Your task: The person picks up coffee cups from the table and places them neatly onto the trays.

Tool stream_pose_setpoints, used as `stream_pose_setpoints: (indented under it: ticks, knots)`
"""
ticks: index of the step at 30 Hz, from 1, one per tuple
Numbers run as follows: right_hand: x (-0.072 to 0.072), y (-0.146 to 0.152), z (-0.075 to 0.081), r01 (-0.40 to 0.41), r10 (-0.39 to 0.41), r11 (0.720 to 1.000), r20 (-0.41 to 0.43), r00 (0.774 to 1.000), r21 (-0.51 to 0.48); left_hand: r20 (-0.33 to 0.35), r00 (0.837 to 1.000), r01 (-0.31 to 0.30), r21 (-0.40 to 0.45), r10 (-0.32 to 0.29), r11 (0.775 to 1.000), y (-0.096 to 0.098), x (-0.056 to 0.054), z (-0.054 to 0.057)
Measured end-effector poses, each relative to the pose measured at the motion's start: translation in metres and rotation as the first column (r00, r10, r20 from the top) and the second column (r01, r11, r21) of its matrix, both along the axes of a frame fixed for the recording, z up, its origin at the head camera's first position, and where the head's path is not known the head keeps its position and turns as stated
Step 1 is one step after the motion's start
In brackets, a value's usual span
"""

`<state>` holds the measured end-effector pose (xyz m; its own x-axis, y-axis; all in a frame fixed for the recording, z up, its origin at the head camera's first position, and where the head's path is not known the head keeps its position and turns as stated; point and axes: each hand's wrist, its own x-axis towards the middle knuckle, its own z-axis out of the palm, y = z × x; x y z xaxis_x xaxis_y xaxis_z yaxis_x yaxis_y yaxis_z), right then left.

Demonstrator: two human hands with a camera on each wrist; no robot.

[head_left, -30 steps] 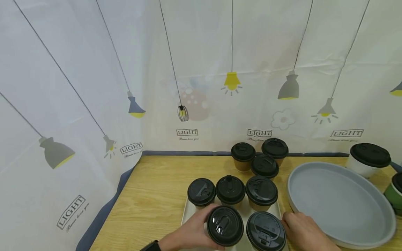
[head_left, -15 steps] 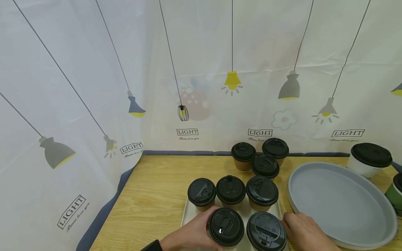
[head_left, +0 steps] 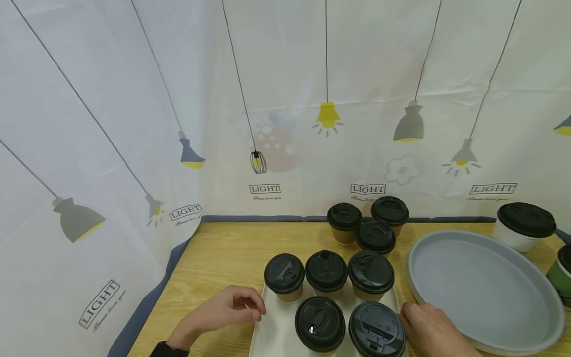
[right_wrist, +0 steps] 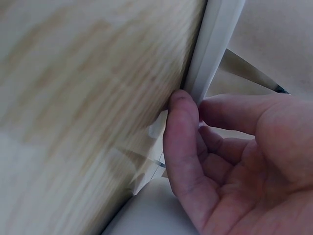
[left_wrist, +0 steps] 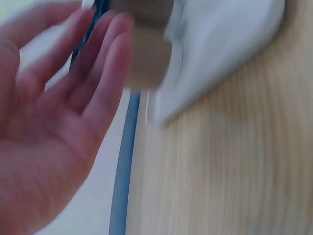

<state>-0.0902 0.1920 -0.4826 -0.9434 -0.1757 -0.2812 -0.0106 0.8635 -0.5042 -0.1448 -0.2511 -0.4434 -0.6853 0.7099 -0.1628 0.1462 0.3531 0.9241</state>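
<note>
A white rectangular tray (head_left: 274,327) bears several paper coffee cups with black lids. Three stand in its back row, the middle one a cup (head_left: 326,271) with a raised tab. Two more stand in front: a left cup (head_left: 320,325) and a right cup (head_left: 377,329). Just off the tray's left edge hovers my left hand (head_left: 225,311), holding nothing, fingers loosely bent; the left wrist view shows its palm. My right hand (head_left: 430,327) is at the tray's right side, and in the right wrist view its thumb and finger pinch the tray's rim (right_wrist: 208,54).
Behind the tray, three more lidded cups (head_left: 376,237) cluster near the wall. A round grey tray (head_left: 486,287) lies close by my right hand. Beyond it stand a large white cup (head_left: 519,237) and a green cup (head_left: 561,275). A printed cloth backdrop (head_left: 290,74) borders the wooden table (head_left: 223,258).
My left hand has let go of the front left cup and moved left, off the tray. That cup stays in place on the tray. My right hand has not visibly moved.
</note>
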Motion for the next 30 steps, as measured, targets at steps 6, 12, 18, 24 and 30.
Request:
stream_pose_setpoints:
  ticks: [6,12,18,24,30]
  knots:
    - [-0.001,0.001,0.0,0.001,0.0,1.0,-0.028,1.0,0.003,-0.248,0.892,-0.422,-0.15,0.379,0.894,0.0,-0.034,-0.022]
    - [0.001,-0.001,-0.001,0.012,-0.012,1.0,-0.023,1.0,-0.005,-0.255,0.882,-0.431,-0.099,0.396,0.897,0.011,-0.064,-0.045]
    - [0.003,-0.004,-0.001,0.024,-0.024,1.0,0.0,1.0,-0.015,-0.211,0.915,-0.371,-0.111,0.343,0.922,0.021,-0.075,-0.055]
    - [0.007,-0.001,0.002,0.033,-0.033,0.999,0.024,0.999,-0.005,-0.296,0.897,-0.383,-0.153,0.328,0.911,0.027,-0.076,-0.055]
    - [0.006,0.0,0.002,0.037,-0.037,0.999,0.05,0.998,-0.002,-0.308,0.891,-0.388,-0.141,0.332,0.911,0.027,-0.076,-0.058]
